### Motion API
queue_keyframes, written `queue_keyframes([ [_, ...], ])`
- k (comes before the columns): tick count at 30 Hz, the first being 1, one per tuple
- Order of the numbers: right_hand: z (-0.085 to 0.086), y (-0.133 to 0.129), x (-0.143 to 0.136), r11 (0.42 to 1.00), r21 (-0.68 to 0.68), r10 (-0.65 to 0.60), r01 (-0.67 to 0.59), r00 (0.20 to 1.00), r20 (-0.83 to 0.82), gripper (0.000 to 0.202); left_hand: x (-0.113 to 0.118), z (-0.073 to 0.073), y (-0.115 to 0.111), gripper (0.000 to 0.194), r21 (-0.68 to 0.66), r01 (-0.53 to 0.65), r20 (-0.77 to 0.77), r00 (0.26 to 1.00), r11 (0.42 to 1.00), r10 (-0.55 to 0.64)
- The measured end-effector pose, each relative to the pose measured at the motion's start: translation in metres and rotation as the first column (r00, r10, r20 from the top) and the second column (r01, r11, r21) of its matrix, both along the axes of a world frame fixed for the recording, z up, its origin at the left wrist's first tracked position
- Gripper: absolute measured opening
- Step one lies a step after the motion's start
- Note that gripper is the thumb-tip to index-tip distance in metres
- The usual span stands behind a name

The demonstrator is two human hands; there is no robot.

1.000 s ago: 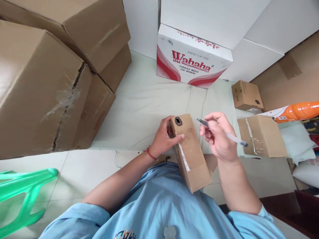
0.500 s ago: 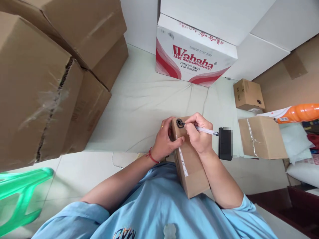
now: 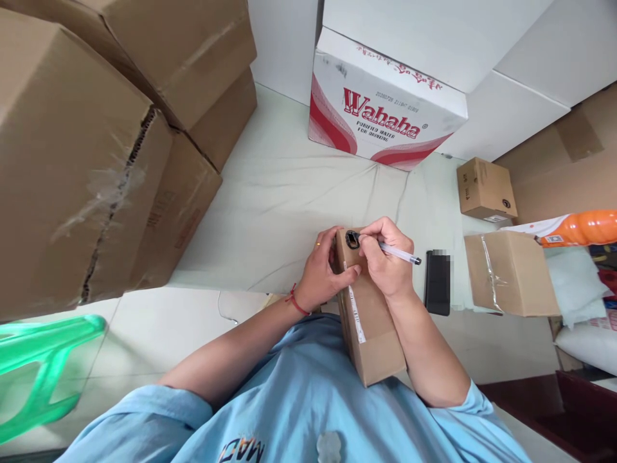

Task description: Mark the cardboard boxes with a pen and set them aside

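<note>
The narrow cardboard box (image 3: 369,315) looks light and stiff, best clasped along its long sides, where the left hand (image 3: 324,273) wraps it while the right hand (image 3: 385,260) pinches a pen (image 3: 398,254).

A narrow brown cardboard box (image 3: 369,315) lies lengthwise across the lap, its near end low and toward the right, its far end raised. A white label strip runs along its left edge, and a black-ringed mark sits at the far end — there a thin white pen (image 3: 393,252) rests its tip, slanting away right.
</note>
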State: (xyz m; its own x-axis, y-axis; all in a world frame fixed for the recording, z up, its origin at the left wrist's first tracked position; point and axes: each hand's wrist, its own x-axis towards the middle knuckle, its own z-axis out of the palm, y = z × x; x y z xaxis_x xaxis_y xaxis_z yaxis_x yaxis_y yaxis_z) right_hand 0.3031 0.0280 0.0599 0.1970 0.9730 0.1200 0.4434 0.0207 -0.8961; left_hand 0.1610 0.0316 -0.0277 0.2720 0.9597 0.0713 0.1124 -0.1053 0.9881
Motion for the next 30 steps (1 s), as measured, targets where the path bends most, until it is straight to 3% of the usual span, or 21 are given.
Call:
queue_keyframes([
  [7,-0.0002,0.0005,0.0001,1.000,0.003,0.030,-0.030,0.998,0.055,0.011,0.0014,-0.0013,-0.0002,0.078,0.007,-0.004,0.006,1.000,1.000,0.004],
  [30,0.0004,-0.0029,0.0004,1.000,-0.001,0.027,-0.027,1.000,0.001,0.016,0.0008,-0.0027,-0.0004,0.081,0.000,0.005,0.002,1.000,1.000,-0.005],
])
